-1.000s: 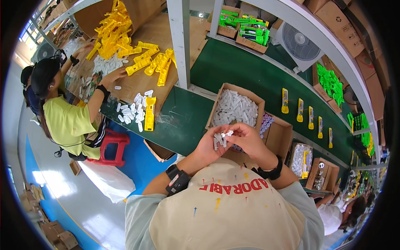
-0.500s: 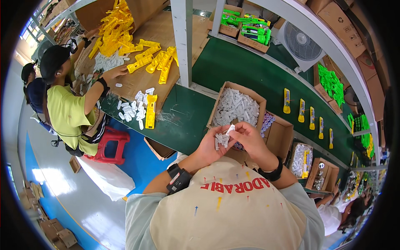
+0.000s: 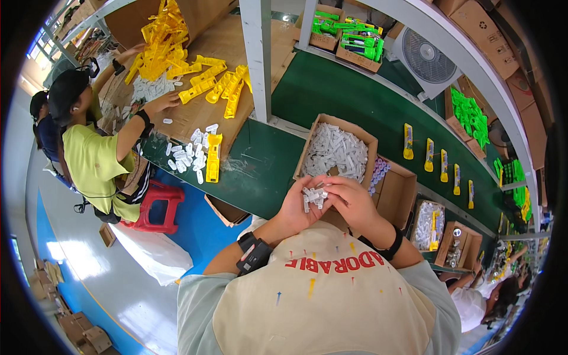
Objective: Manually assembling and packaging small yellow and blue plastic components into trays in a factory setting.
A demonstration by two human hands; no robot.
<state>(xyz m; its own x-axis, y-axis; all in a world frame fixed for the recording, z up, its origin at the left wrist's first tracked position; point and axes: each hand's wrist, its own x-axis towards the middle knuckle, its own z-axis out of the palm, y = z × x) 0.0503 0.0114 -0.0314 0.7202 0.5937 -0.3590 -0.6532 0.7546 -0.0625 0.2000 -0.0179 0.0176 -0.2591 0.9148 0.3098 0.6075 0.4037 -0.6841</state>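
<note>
My left hand (image 3: 293, 208) is cupped, palm up, around several small white plastic pieces (image 3: 313, 197) in front of my chest. My right hand (image 3: 355, 204) meets it from the right, its fingers pressed together at the edge of these pieces and against the left fingertips. Whatever sits between the right fingertips is hidden. Just beyond both hands stands an open cardboard box (image 3: 373, 155) heaped with similar white pieces (image 3: 337, 148).
Right of the box are purple-white cylindrical parts (image 3: 379, 171) and another carton (image 3: 408, 189). Yellow units (image 3: 408, 142) line the green belt (image 3: 355, 97). A yellow casing (image 3: 213, 158) lies beside white oval parts (image 3: 188, 155). A co-worker (image 3: 97, 157) handles yellow casings at left.
My right hand has come down and in toward the left palm. The white piece it pinched upright above the palm no longer shows there.
</note>
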